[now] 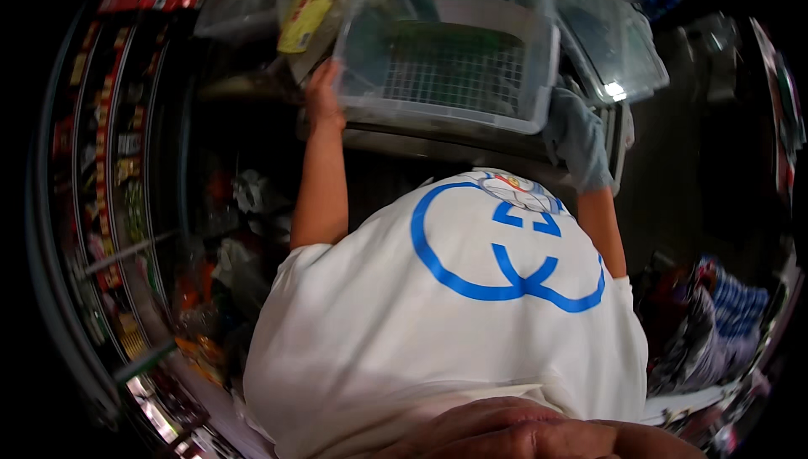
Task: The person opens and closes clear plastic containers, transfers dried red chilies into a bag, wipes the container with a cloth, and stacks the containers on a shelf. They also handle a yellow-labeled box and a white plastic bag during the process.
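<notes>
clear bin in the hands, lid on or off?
Off: the clear bin is open-topped, a white grid visible inside. Left hand and right hand grip its sides.

Both hands (324, 97) grip clear plastic bin (450, 47).

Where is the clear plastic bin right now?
In the head view, the clear plastic bin sits top centre, gripped by the left hand and the gloved right hand.

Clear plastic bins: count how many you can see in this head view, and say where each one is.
2. One clear plastic bin is held between the left hand and the gloved right hand. A second clear bin sits just right of it. Others may be hidden in the dark.
</notes>
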### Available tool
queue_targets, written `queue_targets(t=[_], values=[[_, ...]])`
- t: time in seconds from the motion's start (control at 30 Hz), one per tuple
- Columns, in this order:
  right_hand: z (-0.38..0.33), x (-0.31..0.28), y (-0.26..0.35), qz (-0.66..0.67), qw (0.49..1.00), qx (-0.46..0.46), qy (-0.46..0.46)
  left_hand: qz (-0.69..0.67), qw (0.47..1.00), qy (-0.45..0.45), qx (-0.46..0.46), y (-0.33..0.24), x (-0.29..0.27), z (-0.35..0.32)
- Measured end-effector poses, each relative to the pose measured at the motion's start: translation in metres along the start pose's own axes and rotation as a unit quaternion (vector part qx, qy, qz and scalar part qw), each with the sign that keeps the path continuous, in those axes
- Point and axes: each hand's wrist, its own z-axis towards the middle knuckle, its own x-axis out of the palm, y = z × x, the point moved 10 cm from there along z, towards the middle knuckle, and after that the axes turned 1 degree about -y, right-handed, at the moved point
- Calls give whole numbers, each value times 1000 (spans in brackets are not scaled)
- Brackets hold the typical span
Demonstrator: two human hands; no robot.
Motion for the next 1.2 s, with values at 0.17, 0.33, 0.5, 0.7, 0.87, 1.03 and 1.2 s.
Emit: queue_targets(t=[0.17,0.33,0.5,0.7,0.87,1.03,1.2], values=[[23,4,69,-146,989,-34,14,-21,997,79,7,-8,12,-11],[26,27,73,-153,987,-19,45,-25,992,114,44,-11,18,-6],[16,35,48,-141,988,55,28,-43,987,152,31,-16,29,-16],[24,31,101,-187,982,19,24,-83,983,161,15,-18,37,-14],[26,35,111,-233,971,-43,26,-93,983,156,3,-10,34,-7],[25,27,111,-219,971,-85,35,-72,986,143,38,-10,31,-6],[12,1,85,-210,969,-108,76,-3,988,-30,152,-26,12,-46]])
